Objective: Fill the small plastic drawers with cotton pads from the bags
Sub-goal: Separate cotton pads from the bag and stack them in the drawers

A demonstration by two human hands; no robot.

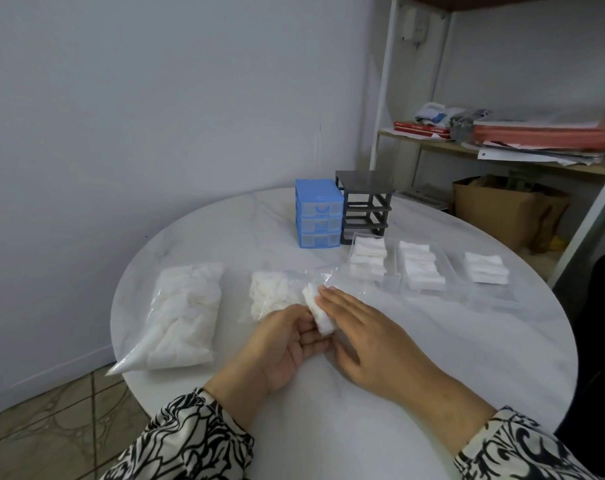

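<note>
A small stack of white cotton pads (317, 310) lies in my left hand (283, 344), whose fingers curl under and around it. My right hand (360, 336) rests flat against the stack's right side with straight fingers. Behind the hands lies an opened clear bag of cotton pads (270, 295). A fuller bag (186, 315) lies at the table's left. Three clear plastic drawers lie pulled out at the right, each with pads inside: one (368, 258), one (419, 266) and one (485, 268). The empty dark drawer frame (365, 206) stands behind them.
A blue three-drawer unit (317, 213) stands beside the dark frame on the round white marble table (329, 427). A shelf with papers and red folders (536, 135) and a cardboard box (505, 211) stand at the right, beyond the table.
</note>
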